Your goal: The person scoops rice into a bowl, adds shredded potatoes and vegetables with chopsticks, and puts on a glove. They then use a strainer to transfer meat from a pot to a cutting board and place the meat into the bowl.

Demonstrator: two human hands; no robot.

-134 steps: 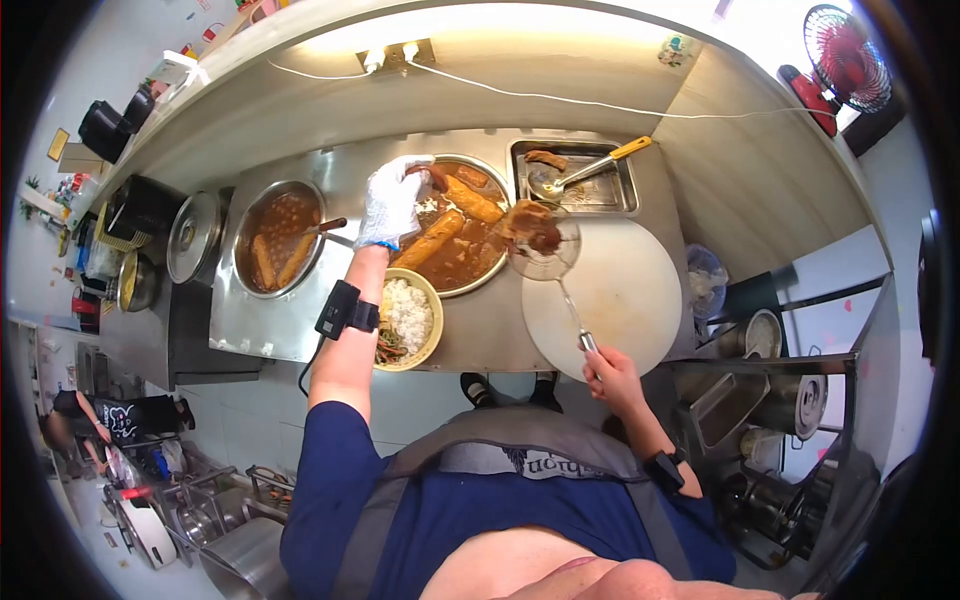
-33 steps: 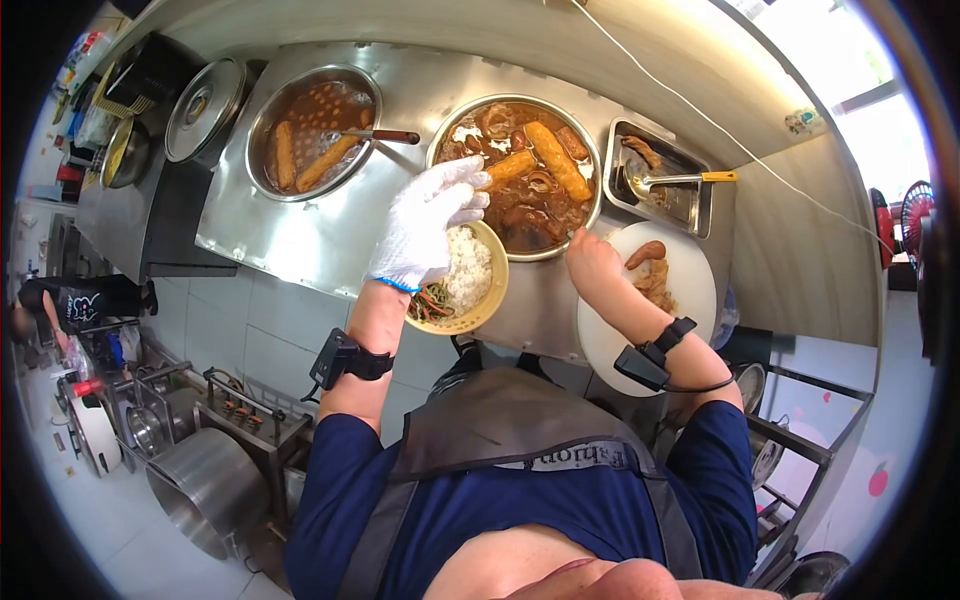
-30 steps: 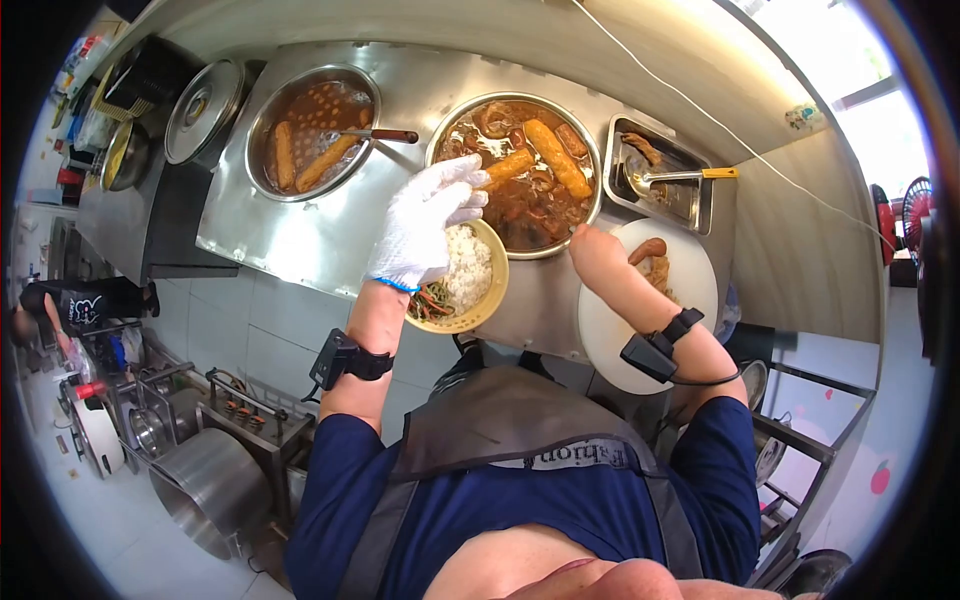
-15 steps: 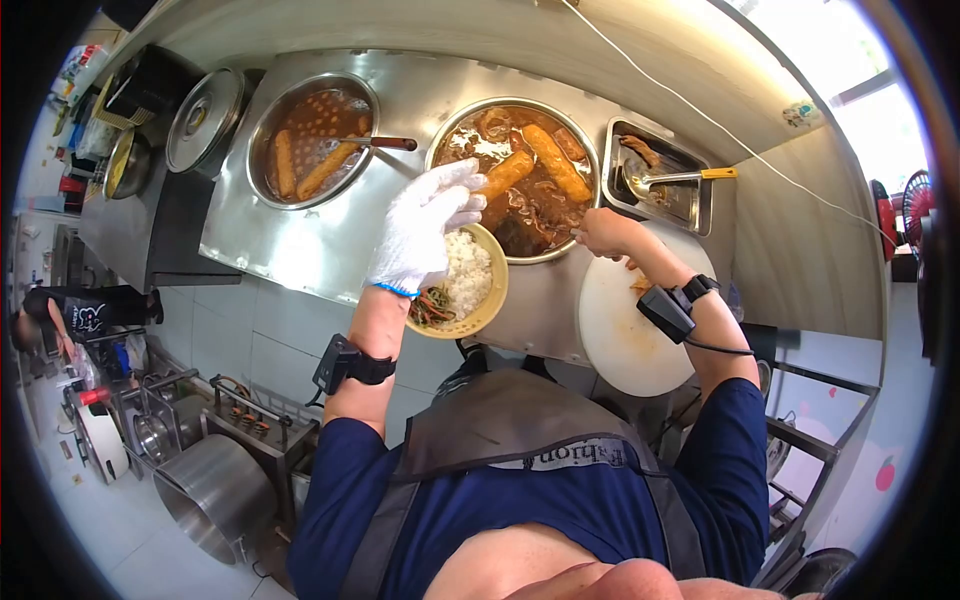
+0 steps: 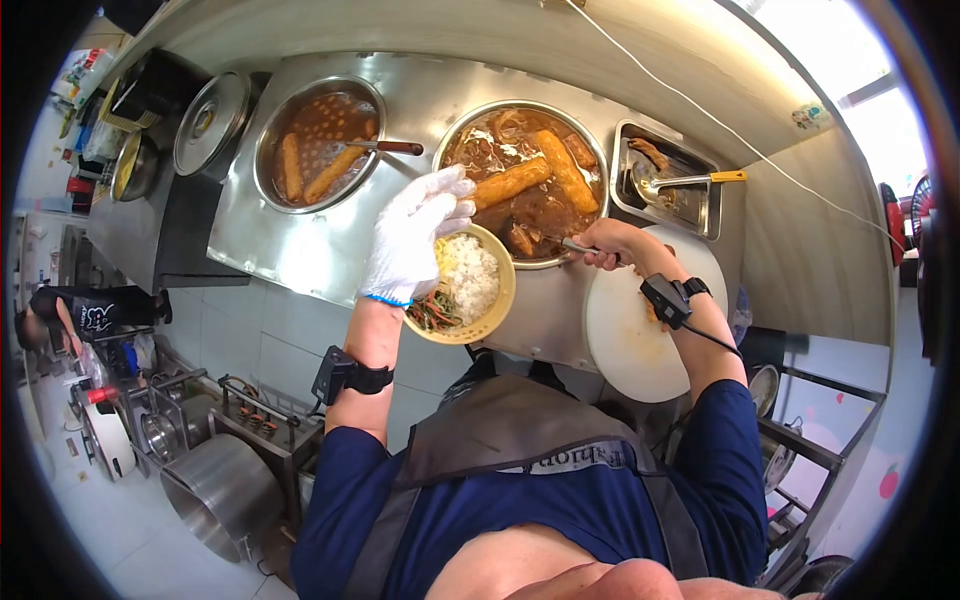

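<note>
My left hand (image 5: pixel 410 240), in a white glove, is beside and partly over the yellow bowl (image 5: pixel 505 295) of rice (image 5: pixel 472 275) and vegetables (image 5: pixel 433 311). Its fingers are bent but apart, close to the left end of a fried roll (image 5: pixel 510 184) in the middle pot (image 5: pixel 603 165). My right hand (image 5: pixel 603 243) is closed around the metal handle (image 5: pixel 577 246) of a utensil at that pot's lower right rim; its far end is hidden. A second roll (image 5: pixel 566 172) lies in the brown stew.
Another pot (image 5: pixel 262 150) with rolls and a dark-handled utensil (image 5: pixel 395 147) stands left. At right are a metal tray (image 5: pixel 700 217) with a yellow-handled ladle (image 5: pixel 710 178) and a white cutting board (image 5: pixel 640 350). A person (image 5: pixel 95 308) is far left.
The left roll now shows longer and lies flatter in the stew. My right hand has turned, and the metal handle now shows clearly. My left hand stays beside the bowl.
</note>
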